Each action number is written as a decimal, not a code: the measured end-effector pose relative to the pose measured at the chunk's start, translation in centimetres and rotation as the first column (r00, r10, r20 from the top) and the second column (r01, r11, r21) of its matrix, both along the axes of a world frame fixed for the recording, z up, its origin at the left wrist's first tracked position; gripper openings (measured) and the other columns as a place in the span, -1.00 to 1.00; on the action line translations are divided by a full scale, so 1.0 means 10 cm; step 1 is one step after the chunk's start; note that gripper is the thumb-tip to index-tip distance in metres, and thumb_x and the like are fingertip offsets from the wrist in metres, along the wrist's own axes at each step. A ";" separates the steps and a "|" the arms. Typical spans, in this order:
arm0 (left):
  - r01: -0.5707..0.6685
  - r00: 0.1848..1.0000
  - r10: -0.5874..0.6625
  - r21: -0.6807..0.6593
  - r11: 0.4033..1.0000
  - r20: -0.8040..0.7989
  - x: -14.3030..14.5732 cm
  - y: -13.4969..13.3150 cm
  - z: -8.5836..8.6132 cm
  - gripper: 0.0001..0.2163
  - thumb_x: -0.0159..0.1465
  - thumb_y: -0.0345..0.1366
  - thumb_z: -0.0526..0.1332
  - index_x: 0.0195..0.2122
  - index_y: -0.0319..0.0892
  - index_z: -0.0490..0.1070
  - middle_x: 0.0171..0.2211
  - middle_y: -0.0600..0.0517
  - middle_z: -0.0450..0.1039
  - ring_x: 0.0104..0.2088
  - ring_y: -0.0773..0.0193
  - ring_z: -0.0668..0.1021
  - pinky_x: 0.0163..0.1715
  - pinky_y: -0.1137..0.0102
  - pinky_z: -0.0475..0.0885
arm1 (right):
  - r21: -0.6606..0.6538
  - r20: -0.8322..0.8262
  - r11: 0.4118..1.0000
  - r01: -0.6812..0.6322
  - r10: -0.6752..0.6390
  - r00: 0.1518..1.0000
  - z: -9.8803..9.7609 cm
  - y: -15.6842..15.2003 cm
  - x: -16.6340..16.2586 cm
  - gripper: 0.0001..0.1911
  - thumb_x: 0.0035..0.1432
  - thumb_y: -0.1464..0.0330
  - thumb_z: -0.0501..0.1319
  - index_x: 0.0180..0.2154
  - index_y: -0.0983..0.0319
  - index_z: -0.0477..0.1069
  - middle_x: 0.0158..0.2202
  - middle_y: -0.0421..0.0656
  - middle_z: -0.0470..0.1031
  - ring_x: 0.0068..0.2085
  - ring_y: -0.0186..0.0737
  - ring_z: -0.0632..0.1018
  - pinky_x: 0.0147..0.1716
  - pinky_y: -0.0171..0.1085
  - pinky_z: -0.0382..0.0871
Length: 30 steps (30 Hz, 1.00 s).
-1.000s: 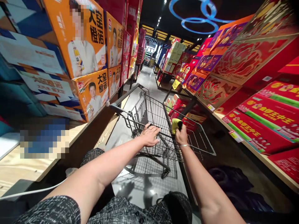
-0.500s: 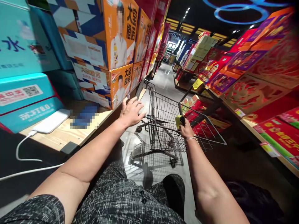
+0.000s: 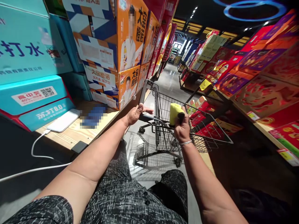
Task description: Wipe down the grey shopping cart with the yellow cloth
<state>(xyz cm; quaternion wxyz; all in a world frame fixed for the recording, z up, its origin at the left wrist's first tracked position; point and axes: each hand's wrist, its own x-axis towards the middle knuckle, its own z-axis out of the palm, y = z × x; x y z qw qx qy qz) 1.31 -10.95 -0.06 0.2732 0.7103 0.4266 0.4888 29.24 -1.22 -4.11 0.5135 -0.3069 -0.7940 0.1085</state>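
My left hand (image 3: 135, 115) is at the near end of a grey wire shopping cart (image 3: 161, 130). Its fingers stretch out to the right beside the cart's handle (image 3: 143, 93); whether they touch it I cannot tell. In front of the cart's basket, my right hand (image 3: 182, 130) is closed on a yellow-green object with a black end (image 3: 175, 113). Its kind is unclear, as my fingers cover part of it. The cart stands on the floor a little ahead of my legs.
On the left, a wooden shelf (image 3: 63, 138) bears orange boxes (image 3: 129, 40), teal boxes (image 3: 44, 96), a white power bank (image 3: 64, 120) with a cable and a blurred blue item (image 3: 94, 115). Red gift boxes (image 3: 259, 87) line the right side. An aisle (image 3: 168, 73) runs ahead.
My left hand has turned from palm-down to thumb-up and come lower, nearer the handle. My right hand has raised the yellow-green object and drawn it slightly left. The view has shifted a little.
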 end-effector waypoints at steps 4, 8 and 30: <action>0.014 0.988 0.010 -0.152 0.988 0.156 -0.02 0.00 -0.01 0.05 0.29 0.42 -0.48 -0.01 -0.33 0.56 -0.07 -0.15 0.61 0.07 -0.11 0.55 0.11 0.10 0.44 | 0.429 0.144 0.901 -0.067 0.005 0.990 0.16 -0.60 -0.68 -0.30 0.38 0.41 0.09 0.43 -0.17 -0.01 0.27 -0.09 0.24 0.26 0.03 0.33 0.21 0.10 0.35; 0.266 0.887 -0.079 -0.364 0.893 0.455 -0.04 -0.06 0.09 0.14 0.20 0.45 -0.60 0.04 -0.37 0.49 -0.07 -0.28 0.59 0.07 -0.19 0.55 0.02 0.01 0.47 | 0.495 0.426 0.845 -0.204 -0.031 0.904 0.07 -0.75 -1.01 -0.26 0.31 0.40 0.25 0.34 -0.37 0.12 0.30 -0.26 0.27 0.31 0.04 0.23 0.28 0.12 0.20; -0.097 0.906 0.118 0.073 0.993 -0.407 -0.14 -0.02 0.15 -0.09 0.32 0.42 -0.31 0.17 -0.18 0.50 0.24 -0.16 0.42 0.37 -0.07 0.28 0.41 -0.03 0.03 | 0.633 0.246 0.771 0.068 -0.283 0.927 -0.38 -0.55 -0.76 -0.50 0.28 0.33 0.31 0.17 -0.26 0.40 0.26 -0.35 0.38 0.34 0.04 0.13 0.26 0.04 0.04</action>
